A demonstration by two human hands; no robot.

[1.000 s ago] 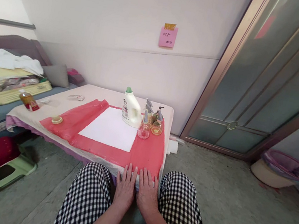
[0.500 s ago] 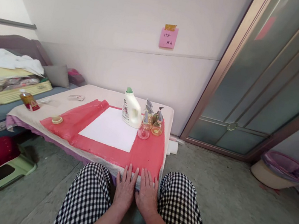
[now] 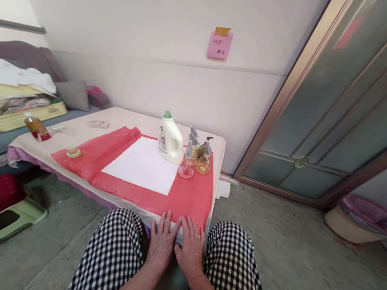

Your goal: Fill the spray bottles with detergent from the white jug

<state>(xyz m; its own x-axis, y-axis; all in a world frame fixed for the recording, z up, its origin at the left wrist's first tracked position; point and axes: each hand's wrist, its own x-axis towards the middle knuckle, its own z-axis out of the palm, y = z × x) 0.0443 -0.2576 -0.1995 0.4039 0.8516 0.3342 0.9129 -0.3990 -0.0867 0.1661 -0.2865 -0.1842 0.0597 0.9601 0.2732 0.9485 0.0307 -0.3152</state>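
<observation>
I see my left hand (image 3: 161,243) and my right hand (image 3: 191,247) lying flat side by side, palms down, fingers (image 3: 167,220) stretched out and nearly together, gripping nothing. The fingertips rest on the near edge of the red sheet (image 3: 188,198), which covers much of the low surface (image 3: 109,118).

Counting outward from the fingers: one white rectangular cloth (image 3: 142,165) lies just beyond them on the red sheet, plain, with a finely notched edge. Past its far right corner stands one white jug (image 3: 170,137) with a green cap; its label has dark print that I cannot read. Right beside the jug I count four small bottles (image 3: 196,155) in a tight cluster, clear with amber liquid; three have grey trigger heads and one has a dark pump.

Far to the left of the fingers sit one roll of tape (image 3: 74,152) on the red sheet's end and one small brown bottle with a red label (image 3: 36,127) near the surface's corner.

On the wall above, one pink note (image 3: 219,45) bears handwriting; I make out "45" and nothing more.
</observation>
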